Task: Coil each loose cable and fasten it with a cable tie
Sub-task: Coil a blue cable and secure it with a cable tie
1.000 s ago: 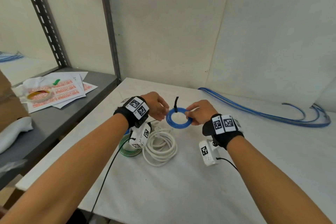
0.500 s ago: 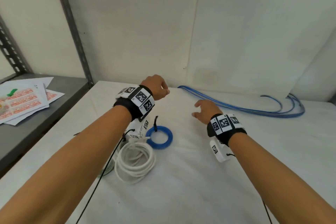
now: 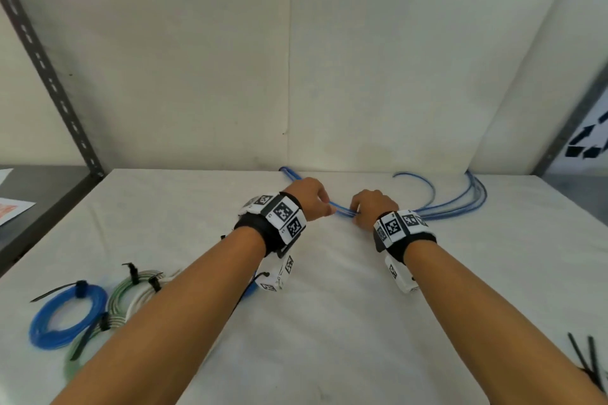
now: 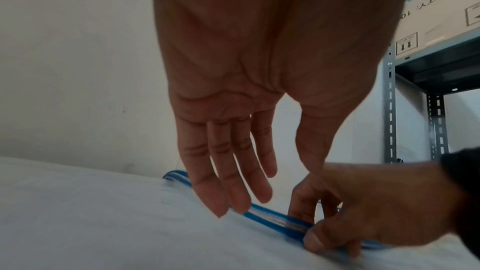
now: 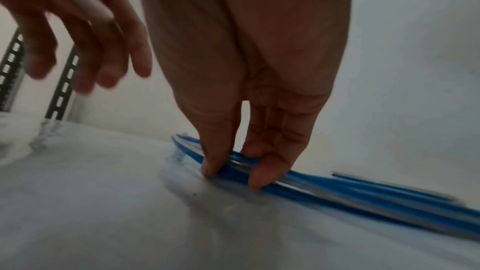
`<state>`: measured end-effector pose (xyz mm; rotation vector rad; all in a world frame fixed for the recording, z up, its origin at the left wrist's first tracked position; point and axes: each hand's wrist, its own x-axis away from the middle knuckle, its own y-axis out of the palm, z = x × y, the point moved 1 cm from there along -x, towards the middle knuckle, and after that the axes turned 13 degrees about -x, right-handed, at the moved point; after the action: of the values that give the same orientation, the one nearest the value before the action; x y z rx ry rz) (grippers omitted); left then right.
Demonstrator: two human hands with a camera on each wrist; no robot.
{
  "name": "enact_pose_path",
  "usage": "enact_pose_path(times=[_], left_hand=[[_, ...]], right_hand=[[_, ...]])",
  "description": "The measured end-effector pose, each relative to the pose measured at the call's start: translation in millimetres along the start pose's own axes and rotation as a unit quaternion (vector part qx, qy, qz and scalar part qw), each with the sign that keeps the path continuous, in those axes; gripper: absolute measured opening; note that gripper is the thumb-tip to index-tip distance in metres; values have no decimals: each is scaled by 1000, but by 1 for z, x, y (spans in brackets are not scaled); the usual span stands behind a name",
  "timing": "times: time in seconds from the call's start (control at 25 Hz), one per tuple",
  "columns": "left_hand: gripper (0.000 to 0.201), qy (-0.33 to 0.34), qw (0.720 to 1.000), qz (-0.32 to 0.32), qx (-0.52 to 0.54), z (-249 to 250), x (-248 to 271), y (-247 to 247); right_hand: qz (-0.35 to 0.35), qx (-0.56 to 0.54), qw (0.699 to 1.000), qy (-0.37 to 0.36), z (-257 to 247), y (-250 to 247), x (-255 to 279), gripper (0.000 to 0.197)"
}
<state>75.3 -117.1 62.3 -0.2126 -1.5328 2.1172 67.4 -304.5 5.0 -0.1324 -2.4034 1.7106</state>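
Item: loose bundle of thin blue cable strands (image 3: 441, 207), lying on the white cloth-covered desk (image 3: 329, 322) at upper centre of the head view.
Right hand (image 3: 371, 205): thumb and fingers (image 5: 267, 174) pinch the strands against the desk.
Left hand (image 3: 307, 197): fingers (image 4: 221, 194) straight, tips touching the same strands just beside the right hand.
Head view only: tied blue coil (image 3: 65, 316), tied green-and-white coil (image 3: 131, 289), black cable ties (image 3: 585, 358) at lower right.
Left wrist view only: cardboard box (image 4: 441, 13) on a metal shelf, upper right.
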Motion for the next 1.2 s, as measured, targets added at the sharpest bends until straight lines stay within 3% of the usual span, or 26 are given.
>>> enact_pose_path(times=[0.16,0.24,0.36,0.48,0.56,0.72,0.8,0.96,1.12,1.2], left_hand=[[66,33,993,6,-113,0,-12,27],[76,63,982,-30,-176,4,-19,40],[47,74,955,-30,-284,13,-23,52],[23,86,928,87,-353,20,-27,45],[19,65,907,120,-398,14,-33,33],[29,-5,874,111,-473,14,-37,7],[42,2,879,96,-467,20,-35,-9],[33,48,941,99,-320,13,-30,-50],[25,64,931,188,-305,-3,-23,-68],[25,72,956,194,-206,-16,-19,-75]], right_hand=[[-70,-7,996,-62,0,-6,21,21],[-111,-6,990,-85,9,-16,35,23],[-99,-15,992,-71,34,-38,45,27],[-47,-14,998,-32,69,-53,40,25],[-32,-10,999,-1,87,-53,37,21],[-5,16,1000,24,111,-45,30,24],[22,45,998,30,123,-42,26,21],[76,56,995,45,143,-30,22,15],[82,47,994,61,147,-33,19,15],[62,54,994,78,150,-36,21,17]])
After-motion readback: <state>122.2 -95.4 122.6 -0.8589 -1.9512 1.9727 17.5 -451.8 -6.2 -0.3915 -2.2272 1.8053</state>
